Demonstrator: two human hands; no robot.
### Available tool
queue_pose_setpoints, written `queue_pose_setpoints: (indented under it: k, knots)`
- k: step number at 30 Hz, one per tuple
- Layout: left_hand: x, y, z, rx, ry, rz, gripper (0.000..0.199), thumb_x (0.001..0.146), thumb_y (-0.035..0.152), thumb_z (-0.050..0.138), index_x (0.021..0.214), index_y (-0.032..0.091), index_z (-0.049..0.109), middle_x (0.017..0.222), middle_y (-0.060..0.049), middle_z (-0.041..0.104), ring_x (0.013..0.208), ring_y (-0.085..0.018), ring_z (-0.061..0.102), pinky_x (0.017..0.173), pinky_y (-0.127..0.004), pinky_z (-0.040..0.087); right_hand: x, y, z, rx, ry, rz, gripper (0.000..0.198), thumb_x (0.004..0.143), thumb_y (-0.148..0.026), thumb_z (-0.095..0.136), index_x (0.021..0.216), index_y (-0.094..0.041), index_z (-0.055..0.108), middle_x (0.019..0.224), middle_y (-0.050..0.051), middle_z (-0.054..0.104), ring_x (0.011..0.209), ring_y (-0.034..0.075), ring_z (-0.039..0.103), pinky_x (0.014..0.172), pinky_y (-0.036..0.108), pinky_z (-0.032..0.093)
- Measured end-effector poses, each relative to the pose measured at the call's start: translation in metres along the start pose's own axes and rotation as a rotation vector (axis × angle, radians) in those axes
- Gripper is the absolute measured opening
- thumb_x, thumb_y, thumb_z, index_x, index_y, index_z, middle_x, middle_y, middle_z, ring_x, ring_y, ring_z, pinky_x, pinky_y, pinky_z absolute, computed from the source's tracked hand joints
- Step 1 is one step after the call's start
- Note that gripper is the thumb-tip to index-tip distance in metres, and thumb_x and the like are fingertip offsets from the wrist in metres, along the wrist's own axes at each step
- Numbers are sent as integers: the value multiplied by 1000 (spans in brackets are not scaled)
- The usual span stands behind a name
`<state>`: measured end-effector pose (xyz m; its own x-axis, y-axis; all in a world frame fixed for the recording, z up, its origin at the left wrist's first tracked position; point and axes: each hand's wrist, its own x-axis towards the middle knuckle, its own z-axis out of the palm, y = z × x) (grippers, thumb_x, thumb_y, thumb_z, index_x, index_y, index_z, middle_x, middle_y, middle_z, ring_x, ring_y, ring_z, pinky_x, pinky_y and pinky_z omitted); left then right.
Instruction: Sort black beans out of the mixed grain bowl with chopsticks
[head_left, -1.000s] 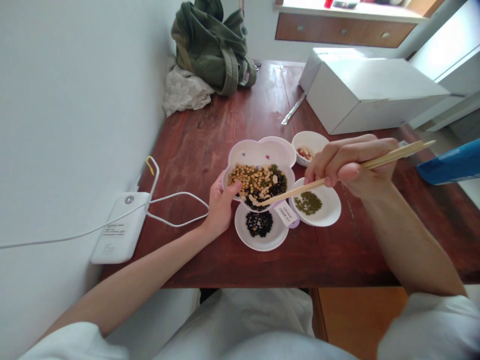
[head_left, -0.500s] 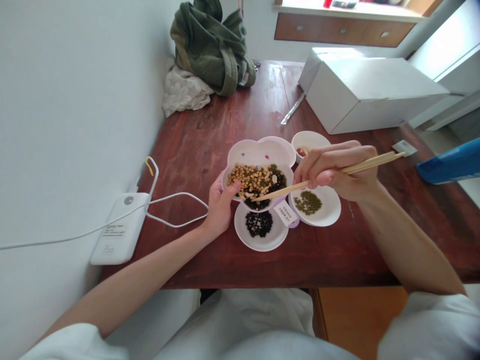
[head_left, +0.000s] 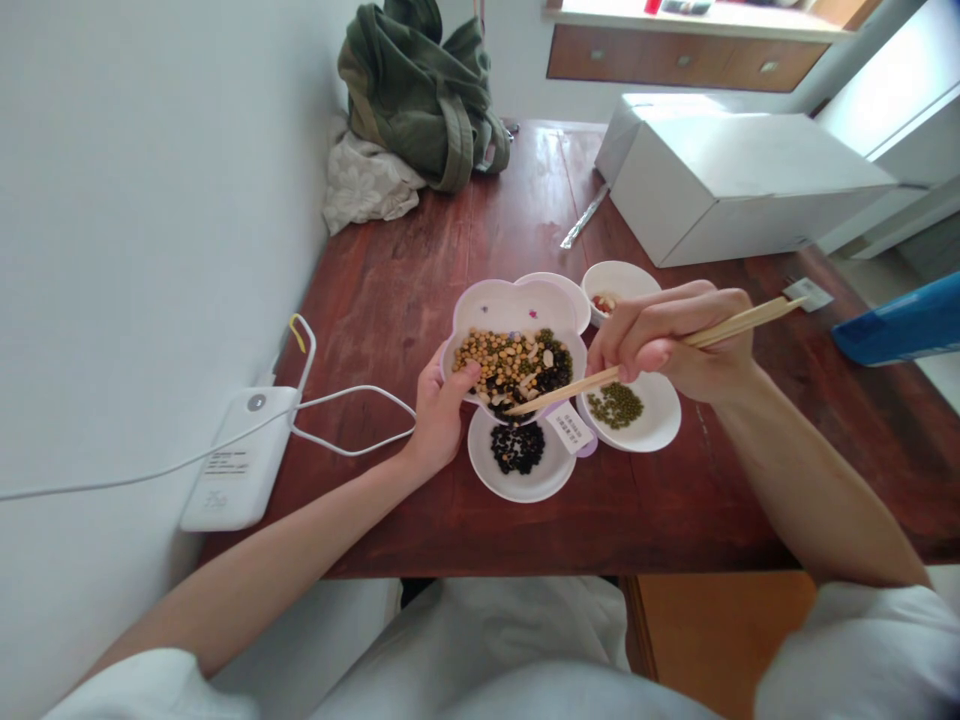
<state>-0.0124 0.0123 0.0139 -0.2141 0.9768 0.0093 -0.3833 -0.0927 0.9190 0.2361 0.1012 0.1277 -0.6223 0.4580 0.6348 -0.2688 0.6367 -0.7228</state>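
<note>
A brown wooden table (head_left: 420, 290) is standing next to a white wall (head_left: 150, 200). A green bag (head_left: 420, 90) is lying at the far end of the table, and a white cloth with flowers (head_left: 367, 185) is peeking out from under it. A big white box (head_left: 720, 185) is sitting on the right side. A white charger block (head_left: 240, 455) is resting near the wall, with a white cable (head_left: 345, 420) curling out of it. A blue thing (head_left: 900, 325) is sticking in from the right edge.
</note>
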Motion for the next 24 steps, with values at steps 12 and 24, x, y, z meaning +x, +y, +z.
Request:
queue_pose_setpoints:
  k: [12, 24]
  knots:
    - [0, 0, 0, -16, -2, -1, 43, 91, 47, 90, 123, 21, 80, 117, -8, 87, 116, -34, 83, 101, -44, 69, -1, 3, 4, -97, 0, -29, 30, 103, -41, 86, 79, -25, 86, 75, 5, 82, 65, 21, 79, 56, 33, 62]
    - [0, -1, 0, -6, 7, 2, 40, 90, 47, 90, 118, 21, 79, 114, -8, 87, 115, -34, 84, 99, -45, 70, -3, 2, 0, 47, 2, 99, 41, 101, -52, 87, 73, -23, 80, 72, 7, 80, 62, 22, 76, 59, 36, 62]
